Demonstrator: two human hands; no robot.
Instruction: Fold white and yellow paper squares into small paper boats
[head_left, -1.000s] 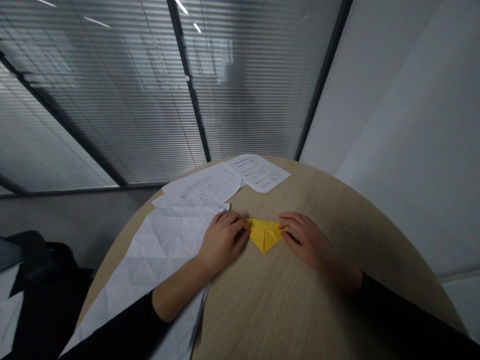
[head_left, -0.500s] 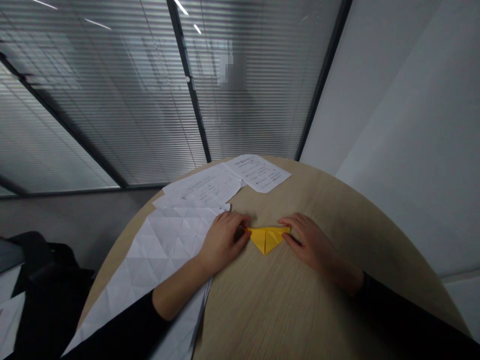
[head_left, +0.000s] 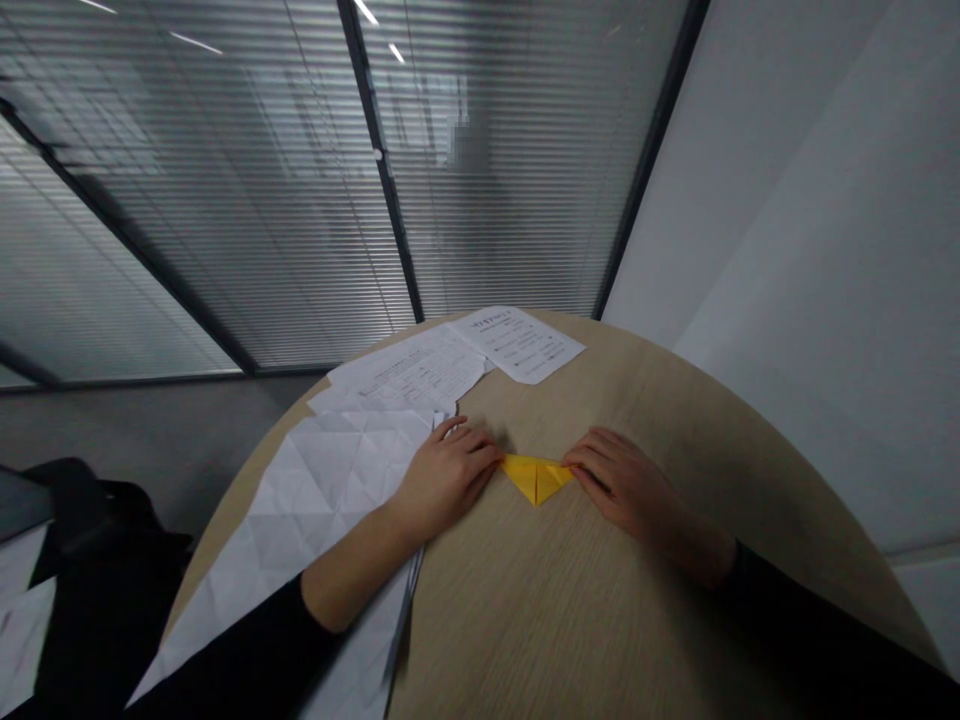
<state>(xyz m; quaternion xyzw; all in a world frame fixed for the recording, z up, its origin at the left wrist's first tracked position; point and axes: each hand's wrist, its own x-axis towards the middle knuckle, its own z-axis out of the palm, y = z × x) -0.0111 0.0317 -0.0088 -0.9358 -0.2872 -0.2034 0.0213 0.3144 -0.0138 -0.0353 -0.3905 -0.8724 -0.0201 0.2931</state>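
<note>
A small yellow folded paper (head_left: 537,479) lies on the wooden table between my hands, its long edge away from me and its point toward me. A crease runs down its middle. My left hand (head_left: 450,475) pinches the paper's left corner, with the forearm across creased white sheets. At the right corner, my right hand (head_left: 622,485) has thumb and fingers closed on the paper. The fingers cover both corner tips.
Creased white paper (head_left: 300,500) spreads over the left side of the round table (head_left: 495,640). Printed sheets (head_left: 517,345) lie near its far edge. Beyond stand glass panels with blinds (head_left: 510,230) and a pale wall (head_left: 825,250). A black chair (head_left: 105,540) is at the left.
The fingers of both hands have closed in further over the paper's corners, covering more of its ends. The yellow paper stays in nearly the same place.
</note>
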